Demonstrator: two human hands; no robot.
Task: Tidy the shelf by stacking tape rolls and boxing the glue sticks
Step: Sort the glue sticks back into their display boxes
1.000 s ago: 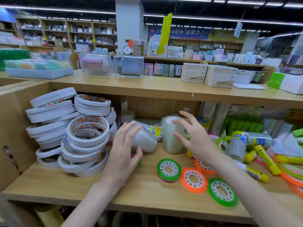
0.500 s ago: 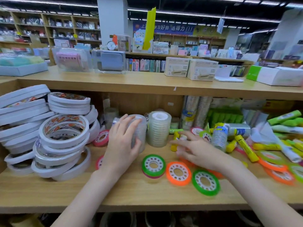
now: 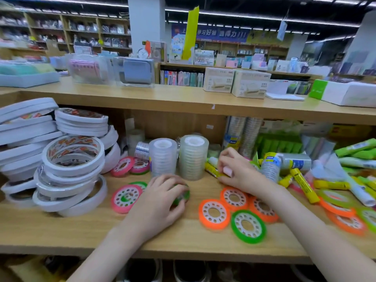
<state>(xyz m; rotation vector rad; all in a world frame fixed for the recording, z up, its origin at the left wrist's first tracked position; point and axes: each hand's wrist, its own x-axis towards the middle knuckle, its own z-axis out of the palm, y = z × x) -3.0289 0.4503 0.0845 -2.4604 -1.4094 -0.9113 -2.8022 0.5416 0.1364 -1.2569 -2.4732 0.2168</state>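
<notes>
Step in hand: gathering the loose flat tape rolls, stacking not yet begun. Left hand (image 3: 160,202) is cupped over a green roll (image 3: 183,195) lying on the shelf (image 3: 61,231); grip closed around it, roll not lifted. Right hand (image 3: 236,169) is curled at a yellow glue stick (image 3: 211,169) beside the 2 upright clear tape stacks (image 3: 193,157); can't tell if it's really gripped. Orange rolls (image 3: 214,213) and a pink roll (image 3: 126,198) lie scattered. No box for the glue identified. Next: lift green, seat it flat on another roll, centres aligned.
</notes>
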